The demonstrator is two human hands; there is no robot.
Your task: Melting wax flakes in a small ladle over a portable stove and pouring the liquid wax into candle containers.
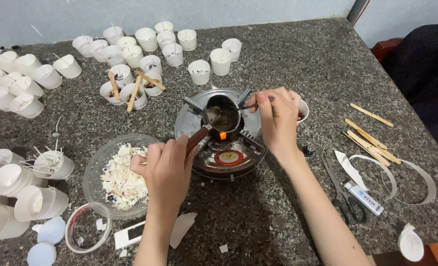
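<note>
A small metal melting pot (222, 116) with dark liquid sits on a round silver burner (222, 158), a flame glowing under it. My left hand (164, 167) grips the pot's brown wooden handle (197, 138). My right hand (277, 116) holds a thin metal stirrer (247, 106) whose tip reaches into the pot. A clear glass bowl (95, 170) of white wax flakes with dried petals stands just left of my left hand.
Many small white cups (150, 47) fill the table's back and left; some hold wooden sticks (134, 92). Loose wooden sticks (369, 138), scissors (344, 197), paper strips (416, 177) and a lighter (365, 198) lie at right. A dark-clothed person (425, 64) sits at far right.
</note>
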